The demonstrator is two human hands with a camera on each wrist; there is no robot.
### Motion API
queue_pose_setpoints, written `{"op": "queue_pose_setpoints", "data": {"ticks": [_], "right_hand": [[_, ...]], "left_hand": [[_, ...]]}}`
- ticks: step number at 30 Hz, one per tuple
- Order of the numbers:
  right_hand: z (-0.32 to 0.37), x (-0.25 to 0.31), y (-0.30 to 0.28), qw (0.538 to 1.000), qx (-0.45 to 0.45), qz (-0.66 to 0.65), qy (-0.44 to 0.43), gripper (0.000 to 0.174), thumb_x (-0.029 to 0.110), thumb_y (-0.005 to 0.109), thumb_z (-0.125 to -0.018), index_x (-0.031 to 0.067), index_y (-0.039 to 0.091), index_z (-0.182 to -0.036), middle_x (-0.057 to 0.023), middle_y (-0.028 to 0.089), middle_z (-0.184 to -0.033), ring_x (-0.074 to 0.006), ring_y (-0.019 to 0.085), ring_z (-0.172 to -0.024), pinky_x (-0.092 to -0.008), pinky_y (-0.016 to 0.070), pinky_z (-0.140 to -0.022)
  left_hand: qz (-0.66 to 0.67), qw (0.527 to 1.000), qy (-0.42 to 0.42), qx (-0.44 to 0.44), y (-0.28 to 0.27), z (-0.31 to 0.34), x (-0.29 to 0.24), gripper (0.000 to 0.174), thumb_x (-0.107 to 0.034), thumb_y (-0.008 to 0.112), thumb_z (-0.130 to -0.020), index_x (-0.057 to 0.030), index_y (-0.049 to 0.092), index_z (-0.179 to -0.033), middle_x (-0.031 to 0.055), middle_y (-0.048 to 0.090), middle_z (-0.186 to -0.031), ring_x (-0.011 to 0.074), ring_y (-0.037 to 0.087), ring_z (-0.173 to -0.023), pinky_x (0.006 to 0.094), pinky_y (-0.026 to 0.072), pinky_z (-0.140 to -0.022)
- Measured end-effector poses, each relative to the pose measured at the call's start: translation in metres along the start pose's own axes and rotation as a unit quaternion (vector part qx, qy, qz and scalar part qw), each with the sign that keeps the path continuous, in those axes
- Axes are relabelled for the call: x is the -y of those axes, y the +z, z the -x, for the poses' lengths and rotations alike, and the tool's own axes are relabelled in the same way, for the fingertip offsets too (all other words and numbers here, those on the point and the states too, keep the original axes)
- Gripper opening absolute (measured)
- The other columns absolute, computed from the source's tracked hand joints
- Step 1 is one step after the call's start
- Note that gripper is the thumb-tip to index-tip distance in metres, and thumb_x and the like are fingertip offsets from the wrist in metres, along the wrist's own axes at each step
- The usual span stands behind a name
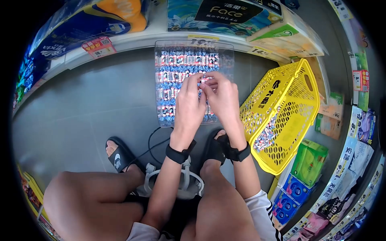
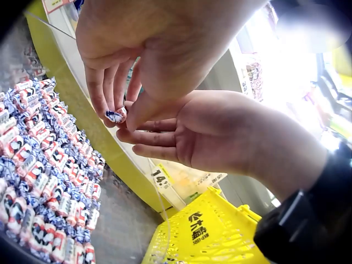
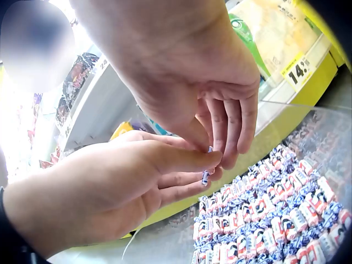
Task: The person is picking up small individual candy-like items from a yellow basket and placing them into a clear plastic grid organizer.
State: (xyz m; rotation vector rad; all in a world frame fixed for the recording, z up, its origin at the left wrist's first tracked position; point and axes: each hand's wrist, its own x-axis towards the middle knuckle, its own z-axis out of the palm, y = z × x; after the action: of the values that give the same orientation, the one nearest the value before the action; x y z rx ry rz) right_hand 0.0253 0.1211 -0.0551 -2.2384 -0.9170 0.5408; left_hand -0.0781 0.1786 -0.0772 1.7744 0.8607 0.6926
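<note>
A small white-and-blue wrapped candy [image 2: 116,115] is held up in the air over a clear rectangular plastic tray [image 1: 193,43], pinched at the fingertips where both hands meet. The left hand [image 1: 189,106] is curled, its fingers closed round the candy; the right hand [image 1: 223,96] is brought in against it, fingertips gripping the same wrapper. The tray is laid flat on the smooth grey tiled floor [image 1: 100,92], and its far edge is set just beside the white lip of the bottom shelf [image 1: 136,40]. The tray is packed with tight rows of glossy twisted-wrapper candies [image 1: 177,64], apart from a bare strip along the far rim. Open floor is seen to the left of the tray. The right side is closed in by a yellow perforated plastic basket [image 1: 297,100], tilted on its side near the tray, with loose candies seen through its mesh. Soft plastic-wrapped tissue packs [image 1: 225,12] are stacked on the shelf above. Room nearer the body is taken up by bare knees and black rubber sandals [image 1: 118,154].
</note>
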Motion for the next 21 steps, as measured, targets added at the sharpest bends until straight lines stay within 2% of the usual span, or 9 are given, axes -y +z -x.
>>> {"op": "queue_pose_setpoints", "data": {"ticks": [2, 3, 4, 6, 7, 11, 13, 18, 21], "right_hand": [[-0.007, 0.002, 0.012, 1.0, 0.019, -0.009, 0.014, 0.027, 0.005, 0.078, -0.089, 0.0007, 0.073, -0.116, -0.0175, 0.078, -0.09, -0.0273, 0.079, -0.085, -0.0358, 0.0615, -0.074], [-0.01, 0.001, 0.019, 0.999, 0.025, -0.014, 0.015, 0.027, 0.005, 0.077, -0.089, 0.0008, 0.073, -0.116, -0.0173, 0.078, -0.09, -0.0272, 0.079, -0.085, -0.036, 0.0615, -0.075], [-0.014, 0.0, 0.026, 0.999, 0.031, -0.02, 0.016, 0.026, 0.005, 0.076, -0.09, 0.0009, 0.073, -0.116, -0.0171, 0.078, -0.09, -0.0271, 0.079, -0.085, -0.0362, 0.0615, -0.075], [-0.021, -0.003, 0.038, 0.999, 0.045, -0.02, 0.017, 0.026, 0.005, 0.075, -0.091, 0.0004, 0.073, -0.116, -0.0172, 0.079, -0.091, -0.0271, 0.079, -0.085, -0.0367, 0.0614, -0.076], [-0.024, -0.004, 0.045, 0.999, 0.046, -0.017, 0.019, 0.026, 0.006, 0.075, -0.091, 0.0002, 0.073, -0.117, -0.0171, 0.079, -0.091, -0.0273, 0.079, -0.085, -0.0369, 0.0614, -0.076], [-0.037, -0.01, 0.07, 0.998, 0.054, -0.012, 0.018, 0.028, 0.007, 0.074, -0.091, -0.0004, 0.073, -0.118, -0.0177, 0.078, -0.092, -0.0292, 0.079, -0.084, -0.0383, 0.0615, -0.076], [-0.042, -0.014, 0.082, 0.998, 0.065, -0.006, 0.025, 0.029, 0.007, 0.075, -0.09, -0.0004, 0.073, -0.118, -0.019, 0.078, -0.093, -0.0312, 0.078, -0.084, -0.0395, 0.0614, -0.077], [-0.049, -0.021, 0.106, 0.999, 0.044, 0.02, 0.005, 0.028, 0.006, 0.073, -0.09, -0.0014, 0.073, -0.118, -0.0202, 0.078, -0.093, -0.0329, 0.078, -0.084, -0.0399, 0.0616, -0.077], [-0.052, -0.025, 0.113, 0.999, 0.044, -0.016, 0.007, 0.028, 0.006, 0.072, -0.091, -0.0014, 0.072, -0.118, -0.0206, 0.078, -0.092, -0.0336, 0.078, -0.084, -0.0403, 0.0616, -0.077]], "left_hand": [[-0.022, 1.0, -0.019, 0.002, -0.003, -0.001, 0.013, 0.044, 0.01, 0.066, -0.087, 0.0016, 0.062, -0.13, 0.0208, 0.069, -0.117, 0.0326, 0.075, -0.095, 0.0414, 0.0604, -0.082], [-0.017, 0.999, -0.031, 0.009, -0.005, -0.002, 0.019, 0.047, 0.008, 0.067, -0.087, 0.0024, 0.06, -0.133, 0.0228, 0.068, -0.122, 0.0358, 0.074, -0.102, 0.0443, 0.0593, -0.087], [-0.016, 0.999, -0.034, 0.007, -0.008, -0.002, 0.025, 0.047, 0.008, 0.067, -0.087, 0.0024, 0.06, -0.133, 0.0228, 0.068, -0.122, 0.0358, 0.074, -0.102, 0.0443, 0.0593, -0.087], [-0.061, 0.997, -0.039, 0.014, -0.012, 0.0, 0.032, 0.05, 0.008, 0.067, -0.087, 0.0039, 0.058, -0.136, 0.0251, 0.066, -0.128, 0.0403, 0.07, -0.11, 0.0472, 0.0567, -0.095], [-0.094, 0.995, -0.033, 0.028, -0.018, 0.0, 0.032, 0.045, 0.006, 0.067, -0.089, 0.006, 0.057, -0.133, 0.0271, 0.062, -0.128, 0.0471, 0.063, -0.117, 0.0499, 0.054, -0.098], [-0.171, 0.985, -0.029, 0.007, -0.021, 0.006, 0.05, 0.05, 0.007, 0.068, -0.087, 0.0085, 0.056, -0.136, 0.0257, 0.061, -0.133, 0.0439, 0.059, -0.126, 0.0485, 0.0519, -0.104], [-0.22, 0.975, -0.034, 0.027, -0.025, 0.008, 0.053, 0.053, 0.008, 0.067, -0.085, 0.0111, 0.056, -0.137, 0.0248, 0.059, -0.137, 0.0413, 0.058, -0.129, 0.0481, 0.0505, -0.109], [-0.237, 0.971, 0.011, 0.023, -0.023, 0.004, 0.064, 0.054, 0.01, 0.065, -0.083, 0.0142, 0.056, -0.136, 0.0273, 0.059, -0.139, 0.0419, 0.056, -0.133, 0.0471, 0.0482, -0.113], [-0.247, 0.968, 0.02, 0.029, -0.021, 0.005, 0.07, 0.054, 0.009, 0.062, -0.085, 0.0157, 0.054, -0.138, 0.0293, 0.057, -0.142, 0.0437, 0.053, -0.137, 0.048, 0.0454, -0.116]]}}
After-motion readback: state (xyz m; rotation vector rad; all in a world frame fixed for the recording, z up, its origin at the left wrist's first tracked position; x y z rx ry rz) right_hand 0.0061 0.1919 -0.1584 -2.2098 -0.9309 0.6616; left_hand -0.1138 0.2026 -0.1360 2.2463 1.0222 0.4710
